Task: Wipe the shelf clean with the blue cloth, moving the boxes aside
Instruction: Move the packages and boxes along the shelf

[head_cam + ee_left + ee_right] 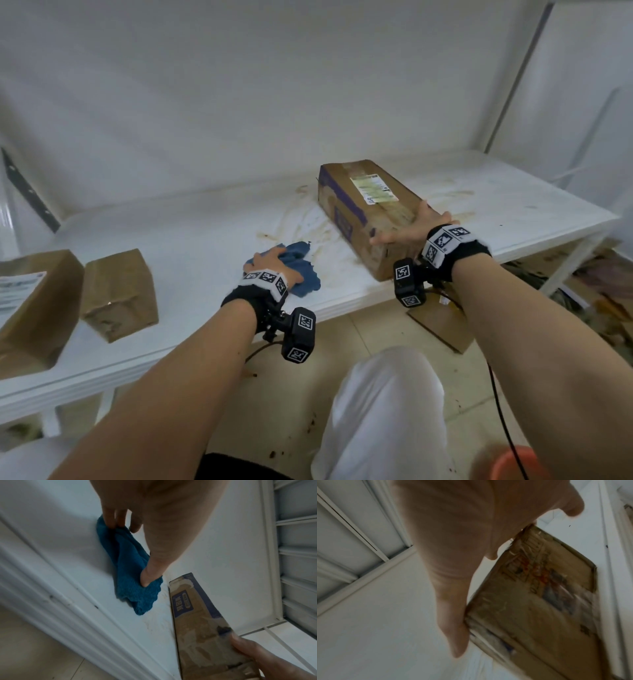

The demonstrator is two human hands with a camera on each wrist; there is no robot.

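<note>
The left hand (274, 263) lies on the cloth (301, 270), fingers and thumb curled into it and pressing it down on the shelf (191, 246); the left wrist view shows the thumb dug into the blue terry and the fingertips (111, 522) holding its far edge. The cloth sits bunched near the shelf's front edge, just left of the long box (370, 212), and brown smears streak the white surface between cloth and box.

The right hand (411, 229) grips the near end of the long box, thumb on the left face and fingers spread over the top. That box lies at an angle across the shelf, its shipping label (375, 188) facing up. In the right wrist view the box's end looks lifted off the shelf, though blur makes this uncertain.

Well left of the cloth stand two more boxes: a small brown one (120, 294) and, at the shelf's left end, a larger one (37, 308) bearing a paper label
</note>
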